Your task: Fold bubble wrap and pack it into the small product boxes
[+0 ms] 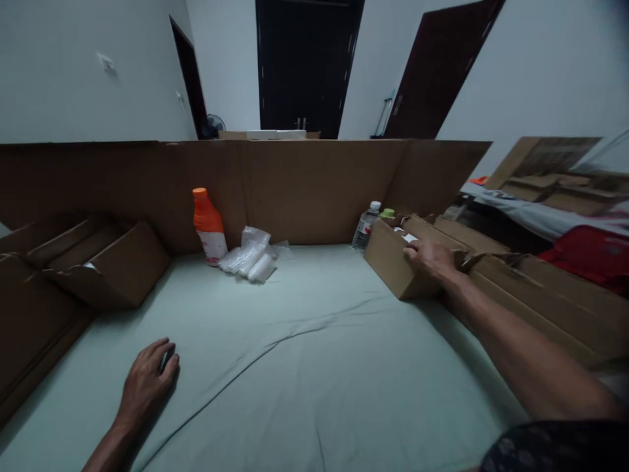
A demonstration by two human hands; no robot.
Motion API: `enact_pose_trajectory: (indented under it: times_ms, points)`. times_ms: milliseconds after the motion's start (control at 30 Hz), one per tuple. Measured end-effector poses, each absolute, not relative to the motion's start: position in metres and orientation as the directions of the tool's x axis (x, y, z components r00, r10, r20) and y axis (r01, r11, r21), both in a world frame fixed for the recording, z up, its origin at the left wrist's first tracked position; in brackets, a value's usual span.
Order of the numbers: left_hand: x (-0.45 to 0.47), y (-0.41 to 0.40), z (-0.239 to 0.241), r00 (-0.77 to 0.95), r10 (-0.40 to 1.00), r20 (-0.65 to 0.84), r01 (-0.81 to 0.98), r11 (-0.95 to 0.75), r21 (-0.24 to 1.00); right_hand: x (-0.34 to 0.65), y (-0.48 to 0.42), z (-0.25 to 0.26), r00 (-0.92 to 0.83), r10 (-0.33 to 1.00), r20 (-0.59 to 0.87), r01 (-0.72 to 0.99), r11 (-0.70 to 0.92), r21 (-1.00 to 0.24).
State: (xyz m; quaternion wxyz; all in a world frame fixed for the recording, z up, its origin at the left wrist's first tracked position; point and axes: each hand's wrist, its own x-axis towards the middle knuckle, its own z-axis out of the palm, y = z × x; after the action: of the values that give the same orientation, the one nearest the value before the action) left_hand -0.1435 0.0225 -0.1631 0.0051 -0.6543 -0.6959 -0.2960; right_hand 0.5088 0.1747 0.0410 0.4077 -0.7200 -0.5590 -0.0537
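Observation:
My left hand [146,379] rests on the pale green cloth [304,341] at the near left, fingers curled loosely under, holding nothing that shows. My right hand [432,257] reaches out to the right and lies on the rim of an open cardboard box [393,262], fingers bent over its edge toward the inside. A small white item [409,238] lies in the box just by the fingertips. Whether the fingers pinch anything is hidden.
An orange bottle with a white label [209,226] and a heap of clear plastic bags [250,255] stand by the cardboard back wall [295,183]. A clear water bottle [366,226] stands behind the box. Folded cardboard boxes [113,265] lie at the left, and more cardboard [535,288] at the right.

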Motion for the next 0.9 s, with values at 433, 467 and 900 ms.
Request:
enact_pose_trajectory:
  times_ms: [433,467,900]
  points:
    - [-0.09,0.009,-0.156,-0.259,0.922,0.288,0.712,-0.02,0.702,0.368,0.049,0.036,-0.602,0.619,0.505,0.657,0.743,-0.128]
    - [-0.079,0.003,-0.154,-0.247,0.927,0.282,0.673,-0.045,0.739,0.358,0.042,0.041,-0.622,0.58,0.526,0.613,0.779,-0.133]
    - [-0.005,0.002,-0.132,-0.047,0.98,0.193,0.35,-0.165,0.922,0.334,0.044,-0.085,0.067,0.997,0.024,0.078,0.019,-0.997]
